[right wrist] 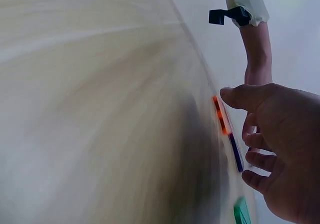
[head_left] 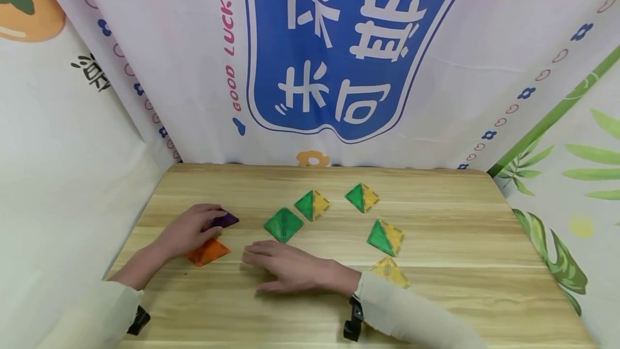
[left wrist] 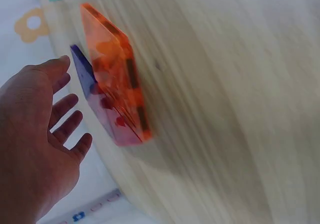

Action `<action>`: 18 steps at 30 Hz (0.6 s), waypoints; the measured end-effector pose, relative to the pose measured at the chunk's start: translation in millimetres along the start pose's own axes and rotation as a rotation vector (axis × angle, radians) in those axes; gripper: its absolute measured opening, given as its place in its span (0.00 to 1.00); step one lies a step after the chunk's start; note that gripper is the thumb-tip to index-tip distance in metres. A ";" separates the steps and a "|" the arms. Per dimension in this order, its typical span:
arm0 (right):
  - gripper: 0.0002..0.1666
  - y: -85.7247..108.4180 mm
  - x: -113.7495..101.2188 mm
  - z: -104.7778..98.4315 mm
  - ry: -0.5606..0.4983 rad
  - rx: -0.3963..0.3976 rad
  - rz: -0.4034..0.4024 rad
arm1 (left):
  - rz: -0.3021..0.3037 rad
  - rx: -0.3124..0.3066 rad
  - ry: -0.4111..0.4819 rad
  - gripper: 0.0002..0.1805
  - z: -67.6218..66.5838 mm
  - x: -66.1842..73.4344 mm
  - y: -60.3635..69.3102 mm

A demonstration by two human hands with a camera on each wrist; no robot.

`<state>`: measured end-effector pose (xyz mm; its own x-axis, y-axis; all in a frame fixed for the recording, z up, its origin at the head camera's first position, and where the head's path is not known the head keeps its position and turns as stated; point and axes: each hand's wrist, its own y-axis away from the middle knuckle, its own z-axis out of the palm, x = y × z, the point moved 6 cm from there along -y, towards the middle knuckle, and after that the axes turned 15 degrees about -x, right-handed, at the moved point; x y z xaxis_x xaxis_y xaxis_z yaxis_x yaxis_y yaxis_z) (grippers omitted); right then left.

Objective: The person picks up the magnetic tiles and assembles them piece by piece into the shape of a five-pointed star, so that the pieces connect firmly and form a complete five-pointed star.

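The left hand [head_left: 188, 230] reaches over a purple tile [head_left: 229, 220], covering part of it, its thumb close to an orange tile [head_left: 214, 252]. In the left wrist view the fingers of that hand [left wrist: 42, 119] are spread and slightly bent beside the purple tile [left wrist: 83, 70] and the orange tile [left wrist: 106, 49]; contact is unclear. The right hand [head_left: 295, 269] is palm down over the table, right of the orange tile, fingers extended and holding nothing. The right wrist view shows this hand [right wrist: 295, 144] with loosely bent fingers. A green diamond [head_left: 283, 225] lies beyond it.
Three green-and-yellow diamonds, at the back centre [head_left: 312, 205], back right [head_left: 362, 198] and right [head_left: 386, 237], lie on the wooden table [head_left: 460, 220]. A yellow piece [head_left: 390, 271] is beside the right forearm. Printed cloth [head_left: 194, 69] hangs behind the table.
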<state>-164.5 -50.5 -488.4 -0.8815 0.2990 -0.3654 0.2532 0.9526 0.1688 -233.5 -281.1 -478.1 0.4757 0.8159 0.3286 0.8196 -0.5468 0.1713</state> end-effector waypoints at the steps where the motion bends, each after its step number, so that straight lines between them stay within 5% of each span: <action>1: 0.42 -5.3 -2.0 0.9 -0.006 -0.009 -0.003 | -0.001 -0.004 0.002 0.21 -0.2 -2.1 2.4; 10: 0.42 -49.2 -14.2 8.8 0.021 -0.046 -0.010 | 0.026 -0.022 0.019 0.21 1.1 -9.1 13.3; 18: 0.43 -68.8 -12.9 13.3 0.037 -0.091 0.021 | 0.032 0.008 0.025 0.20 3.1 -9.2 13.0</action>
<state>-165.2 -119.2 -507.5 -0.8912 0.3146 -0.3269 0.2357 0.9367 0.2590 -226.2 -295.1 -481.7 0.4936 0.7932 0.3568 0.8066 -0.5709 0.1534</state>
